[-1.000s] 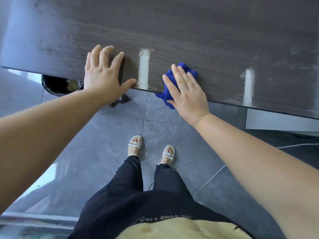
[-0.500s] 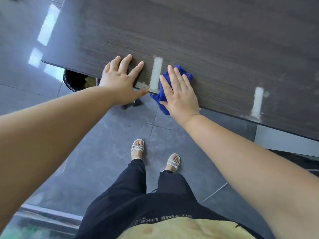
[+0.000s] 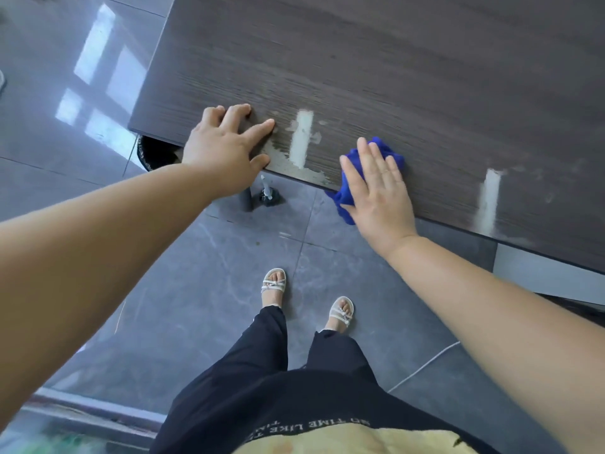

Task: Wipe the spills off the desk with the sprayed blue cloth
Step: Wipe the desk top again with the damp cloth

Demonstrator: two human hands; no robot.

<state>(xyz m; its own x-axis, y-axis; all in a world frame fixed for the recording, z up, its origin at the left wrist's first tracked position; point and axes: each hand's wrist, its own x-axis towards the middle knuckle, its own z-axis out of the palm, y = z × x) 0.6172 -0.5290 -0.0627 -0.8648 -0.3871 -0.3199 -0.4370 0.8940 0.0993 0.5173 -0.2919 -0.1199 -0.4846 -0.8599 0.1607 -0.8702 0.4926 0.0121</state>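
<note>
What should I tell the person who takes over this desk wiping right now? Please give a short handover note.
Left hand: open, fingers spread, resting on the dark wood-grain desk near its front edge.
Right hand: open and flat, pressing the crumpled blue cloth on the desk's front edge; part of the cloth hangs over the edge.
Done: cannot tell how much is already wiped.
Left: the pale wet-looking smear between the hands is not yet wiped. Check the pale streak further right, which may be only glare.
</note>
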